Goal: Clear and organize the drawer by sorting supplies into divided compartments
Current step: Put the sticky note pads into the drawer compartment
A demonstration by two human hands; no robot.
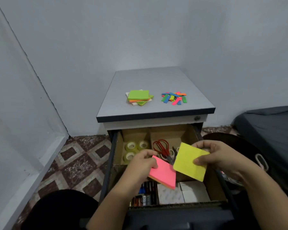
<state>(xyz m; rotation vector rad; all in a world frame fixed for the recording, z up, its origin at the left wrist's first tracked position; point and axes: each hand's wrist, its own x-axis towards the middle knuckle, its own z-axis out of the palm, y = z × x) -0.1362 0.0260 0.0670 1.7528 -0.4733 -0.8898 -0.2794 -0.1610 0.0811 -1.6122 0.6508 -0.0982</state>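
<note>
The open drawer [114, 156] holds cardboard dividers. Over it, my left hand [142, 161] grips a pink sticky-note pad [165, 175] and my right hand [218, 156] pinches a yellow sticky-note pad [188, 161]. Three clear tape rolls [135, 148] sit in the back left compartment. Red-handled scissors [162, 149] lie in the back right one, partly hidden by the pads. Batteries [145, 195] fill a front compartment, beside white boxes [181, 193]. On the cabinet top [156, 80] rest a stack of sticky-note pads [139, 97] and a heap of coloured strips [174, 98].
The cabinet stands against grey walls on a patterned tile floor [76, 163]. A dark bed [273, 128] lies to the right, with a black bin [246, 146] and its white handle between bed and drawer. My dark-clothed knee [61, 209] is at bottom left.
</note>
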